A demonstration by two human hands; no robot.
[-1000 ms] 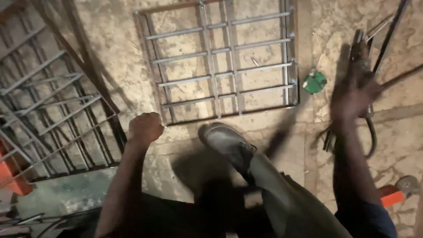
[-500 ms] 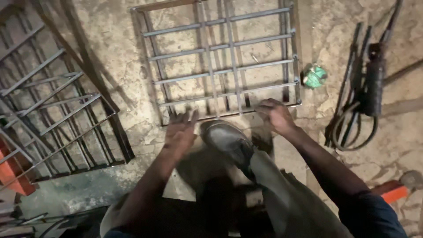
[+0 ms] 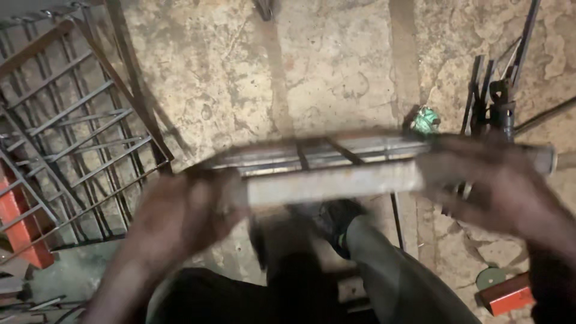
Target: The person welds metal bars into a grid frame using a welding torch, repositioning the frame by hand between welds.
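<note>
A welded metal grille (image 3: 336,171) is lifted off the concrete floor and seen almost edge-on, blurred by motion. My left hand (image 3: 186,210) grips its left end. My right hand (image 3: 486,174) grips its right end. The frame hangs in front of my legs, above my dark shoe (image 3: 339,225) and grey trouser leg (image 3: 396,276).
A larger barred metal frame (image 3: 78,138) leans at the left beside an orange block (image 3: 21,222). A green crumpled wrapper (image 3: 425,120), dark clamps and rods (image 3: 501,102) lie at the right. An orange tool with a disc (image 3: 501,291) sits at the lower right.
A second ago the grille lay flat on the floor and my hands were free. Both hands reached to its near edge, took hold, and tipped it up toward me.
</note>
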